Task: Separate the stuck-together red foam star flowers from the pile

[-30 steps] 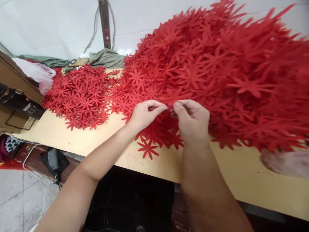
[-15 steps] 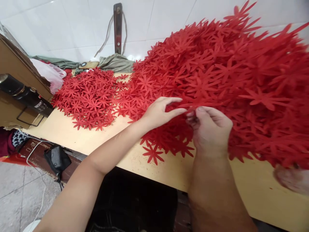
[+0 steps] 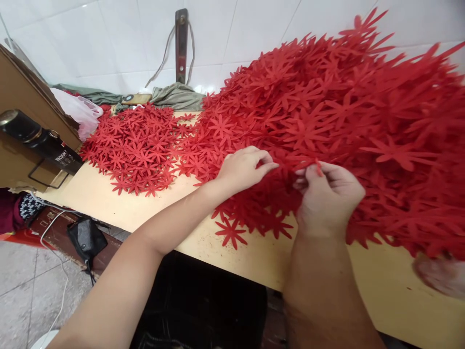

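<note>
My right hand (image 3: 327,198) is closed in a pinch on a red flower-shaped cutout; one petal (image 3: 319,168) sticks up by the thumb, and the rest blends into the red behind. Left of it, my left hand (image 3: 245,170) hovers with curled fingers, thumb and forefinger slightly apart and nothing visible between them. Both hands are in front of a large heap of red flower cutouts (image 3: 305,126) with long narrow petals. A single red cutout (image 3: 231,232) lies flat near the table's front edge, below my left hand.
A smaller pile of red cutouts (image 3: 134,145) lies to the left on the wooden table (image 3: 119,203). Beyond it are a black vacuum flask (image 3: 43,140), a cardboard box (image 3: 32,97) and a plastic bag (image 3: 80,111). Cloth (image 3: 178,97) lies along the tiled wall.
My right hand has moved slightly right, away from the left, with the cutout in its pinch. The left hand's fingers have curled closer together. The view has shifted a little.
</note>
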Available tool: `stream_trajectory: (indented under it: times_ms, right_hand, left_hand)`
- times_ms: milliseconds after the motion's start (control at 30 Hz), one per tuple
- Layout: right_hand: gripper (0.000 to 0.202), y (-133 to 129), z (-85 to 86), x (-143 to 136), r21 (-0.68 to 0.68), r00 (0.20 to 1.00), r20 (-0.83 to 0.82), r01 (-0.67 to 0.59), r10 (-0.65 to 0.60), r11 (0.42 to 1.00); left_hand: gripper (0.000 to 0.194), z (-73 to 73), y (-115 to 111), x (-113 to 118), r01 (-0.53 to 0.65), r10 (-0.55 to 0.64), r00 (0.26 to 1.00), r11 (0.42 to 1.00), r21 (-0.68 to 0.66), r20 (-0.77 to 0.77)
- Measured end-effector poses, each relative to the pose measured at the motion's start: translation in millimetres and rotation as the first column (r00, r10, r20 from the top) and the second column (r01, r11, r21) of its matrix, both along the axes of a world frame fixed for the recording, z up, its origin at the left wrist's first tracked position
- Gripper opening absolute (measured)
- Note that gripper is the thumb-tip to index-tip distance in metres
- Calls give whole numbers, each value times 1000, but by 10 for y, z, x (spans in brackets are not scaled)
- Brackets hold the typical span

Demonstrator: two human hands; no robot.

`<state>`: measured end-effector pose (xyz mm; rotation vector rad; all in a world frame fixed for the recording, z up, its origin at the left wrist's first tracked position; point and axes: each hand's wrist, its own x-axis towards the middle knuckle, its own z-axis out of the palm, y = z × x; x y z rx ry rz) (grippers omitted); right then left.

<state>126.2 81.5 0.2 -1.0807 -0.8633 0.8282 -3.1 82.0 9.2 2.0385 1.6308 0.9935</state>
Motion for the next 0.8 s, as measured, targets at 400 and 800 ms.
stream_trajectory:
  times_ms: [400, 800]
  right_hand:
    - [57, 172, -226, 93, 191, 755, 601, 180, -260, 965]
    - [23, 59, -151, 31, 358, 727, 588, 158, -354, 920]
  left_hand:
    - [48, 268, -238, -1339, -480, 510, 786, 860, 175, -351]
    - [7, 341, -417, -2150, -610, 615, 789, 781, 130, 8]
